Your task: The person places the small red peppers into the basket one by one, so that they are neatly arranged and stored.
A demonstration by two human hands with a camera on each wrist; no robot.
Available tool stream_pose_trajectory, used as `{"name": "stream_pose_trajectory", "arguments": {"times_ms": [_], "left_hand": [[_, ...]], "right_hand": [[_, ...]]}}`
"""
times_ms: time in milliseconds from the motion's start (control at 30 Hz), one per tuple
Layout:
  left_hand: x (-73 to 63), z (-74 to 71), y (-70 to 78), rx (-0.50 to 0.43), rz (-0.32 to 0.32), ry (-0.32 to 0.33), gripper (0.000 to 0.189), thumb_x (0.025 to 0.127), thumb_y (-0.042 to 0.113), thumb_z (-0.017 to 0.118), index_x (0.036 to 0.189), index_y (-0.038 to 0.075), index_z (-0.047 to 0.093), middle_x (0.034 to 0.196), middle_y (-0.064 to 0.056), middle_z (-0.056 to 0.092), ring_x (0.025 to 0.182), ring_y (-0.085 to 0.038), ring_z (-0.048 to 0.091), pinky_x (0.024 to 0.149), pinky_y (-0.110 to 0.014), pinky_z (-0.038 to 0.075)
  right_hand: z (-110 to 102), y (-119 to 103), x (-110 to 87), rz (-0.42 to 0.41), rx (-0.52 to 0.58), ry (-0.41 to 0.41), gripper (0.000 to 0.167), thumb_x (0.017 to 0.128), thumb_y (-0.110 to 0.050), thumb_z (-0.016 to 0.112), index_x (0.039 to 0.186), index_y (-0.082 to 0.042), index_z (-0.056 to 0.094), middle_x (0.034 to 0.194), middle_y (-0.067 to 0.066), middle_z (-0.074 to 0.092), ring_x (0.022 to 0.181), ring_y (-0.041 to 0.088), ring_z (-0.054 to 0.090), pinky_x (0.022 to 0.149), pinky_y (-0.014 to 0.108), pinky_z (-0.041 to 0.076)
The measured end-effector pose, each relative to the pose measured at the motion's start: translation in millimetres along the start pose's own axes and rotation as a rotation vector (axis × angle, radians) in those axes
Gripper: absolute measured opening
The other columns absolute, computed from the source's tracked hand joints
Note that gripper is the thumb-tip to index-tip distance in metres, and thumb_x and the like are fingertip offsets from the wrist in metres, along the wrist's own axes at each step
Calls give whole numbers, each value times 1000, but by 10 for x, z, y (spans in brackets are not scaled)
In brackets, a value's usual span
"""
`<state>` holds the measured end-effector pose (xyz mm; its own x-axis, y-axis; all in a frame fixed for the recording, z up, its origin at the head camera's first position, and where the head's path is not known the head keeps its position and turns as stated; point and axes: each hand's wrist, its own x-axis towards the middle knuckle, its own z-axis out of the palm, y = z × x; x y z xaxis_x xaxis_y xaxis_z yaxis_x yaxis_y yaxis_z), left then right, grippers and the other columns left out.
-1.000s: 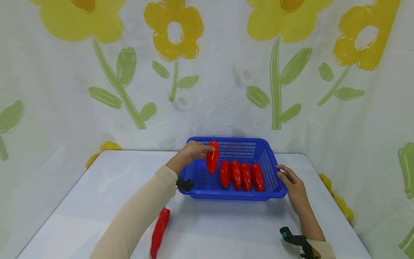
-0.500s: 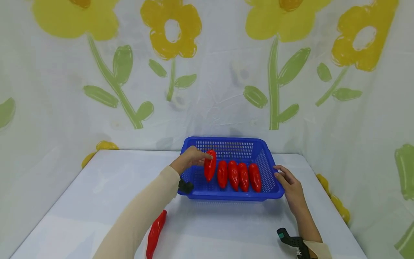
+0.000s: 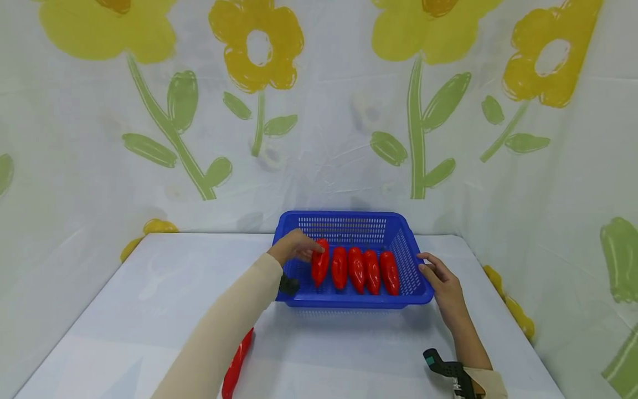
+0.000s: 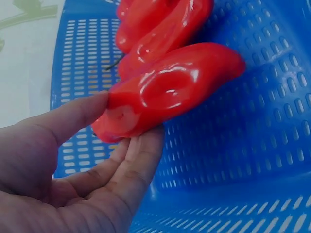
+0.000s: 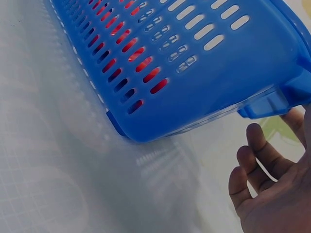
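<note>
My left hand [image 3: 298, 245] pinches a glossy red pepper [image 3: 319, 267] between thumb and fingers, inside the blue plastic basket [image 3: 349, 303]. In the left wrist view this pepper [image 4: 180, 87] slants away from the fingertips, close beside the other peppers. Several more red peppers [image 3: 356, 270] lie side by side in the basket, to the right of the held one. At the basket's right rim, my right hand [image 3: 449, 293] holds the edge with thumb and index finger. The right wrist view shows its other fingers [image 5: 265, 155] below the rim, off the basket wall; the thumb is hidden there.
Another long red pepper [image 3: 236, 366] lies on the white table [image 3: 339, 354] in front, partly covered by the left sleeve [image 3: 224, 327]. A white curtain [image 3: 339, 138] with printed flowers hangs behind the table and around its sides.
My left hand has lowered the pepper from above the basket down beside the row of peppers. The right hand has stayed at the right rim. The head view has shifted slightly.
</note>
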<state>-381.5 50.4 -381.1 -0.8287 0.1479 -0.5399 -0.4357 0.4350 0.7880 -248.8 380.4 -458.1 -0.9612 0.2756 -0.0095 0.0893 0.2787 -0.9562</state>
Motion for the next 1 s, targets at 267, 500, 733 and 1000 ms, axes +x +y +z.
{"name": "stream_pose_trajectory", "arguments": {"times_ms": [267,500,733,1000], "left_hand": [[82,95,-29,33,-62,16,53,87,0,75,131,-13,49,118,-30,63,110,-40,65,94,-45,54],[102,137,-93,51,-88,24,48,85,-1,76,126,-12,53,112,-29,65,105,-40,67,89,-44,57],[116,224,-12,10,-173,-70,51,90,-1,71,134,-14,47,130,-32,57,119,-41,60,95,-44,53],[186,261,42,42,-186,-88,53,88,0,74,131,-16,48,122,-33,60,110,-41,64,88,-44,57]], "right_hand": [[0,34,-32,7,7,2,55,98,-52,57,144,-22,52,125,14,58,105,22,59,84,15,51],[25,74,-62,15,14,-10,56,98,-53,57,144,-23,53,127,15,59,106,22,60,86,16,52],[11,67,-58,5,13,-10,55,99,-52,56,144,-22,52,127,15,59,108,23,59,85,15,51],[-20,16,-13,-21,23,-11,54,99,-52,57,143,-22,54,127,15,60,110,25,58,86,16,51]]}}
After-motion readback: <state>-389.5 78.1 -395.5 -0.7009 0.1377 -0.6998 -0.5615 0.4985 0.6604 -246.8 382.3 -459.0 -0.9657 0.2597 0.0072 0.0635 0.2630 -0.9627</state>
